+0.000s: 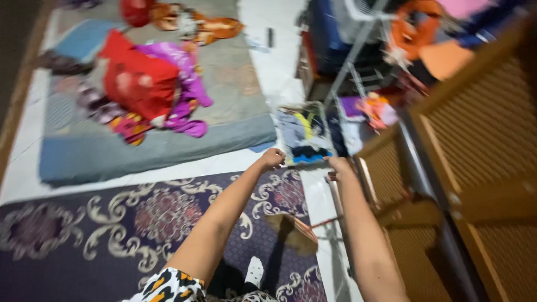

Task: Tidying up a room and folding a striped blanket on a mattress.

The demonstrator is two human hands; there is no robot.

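Grey mattress [224, 120] on the white tile floor [268, 67], upper left; red pillow [140, 84] and purple cloth [187, 84] heaped on it. Purple patterned rug [84, 235] along the mattress's near edge. Wooden louvred doors [481, 140] on the right. Orange cloth [444, 59] at top right.

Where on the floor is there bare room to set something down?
The patterned purple rug left of the left hand is bare, as is the grey mattress's right half. Crowded: the basket and rack beyond the right hand.
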